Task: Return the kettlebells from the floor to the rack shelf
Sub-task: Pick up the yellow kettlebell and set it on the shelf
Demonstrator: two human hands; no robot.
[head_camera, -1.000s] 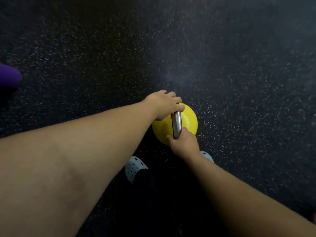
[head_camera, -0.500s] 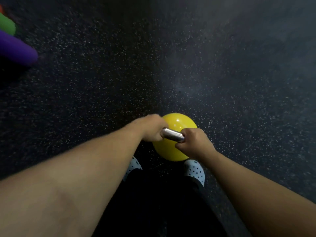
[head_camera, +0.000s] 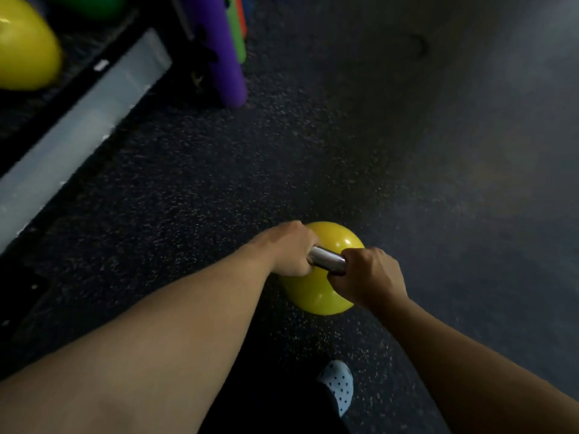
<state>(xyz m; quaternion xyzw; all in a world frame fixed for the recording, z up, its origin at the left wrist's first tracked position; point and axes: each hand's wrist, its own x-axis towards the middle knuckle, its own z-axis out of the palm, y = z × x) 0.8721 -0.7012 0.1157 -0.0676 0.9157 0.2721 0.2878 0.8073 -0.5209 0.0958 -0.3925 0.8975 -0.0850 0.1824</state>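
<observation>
A yellow kettlebell [head_camera: 313, 296] with a shiny steel handle hangs over the dark speckled floor in front of me. My left hand [head_camera: 289, 249] grips the left end of the handle and my right hand [head_camera: 369, 275] grips the right end. The rack shelf [head_camera: 78, 120], with a pale grey front rail, runs along the upper left. Another yellow kettlebell [head_camera: 25, 48] rests on it, and a green one [head_camera: 94, 4] shows behind it.
Purple [head_camera: 219, 51], green and orange rollers stand upright beside the rack's end. My light blue perforated shoe [head_camera: 338, 385] is on the floor below the held kettlebell. Speckled rubber floor stretches to the right.
The view has swung up and left, bringing the rack shelf and its kettlebells into sight. Both hands still hold the yellow kettlebell by its handle, carried closer to the rack.
</observation>
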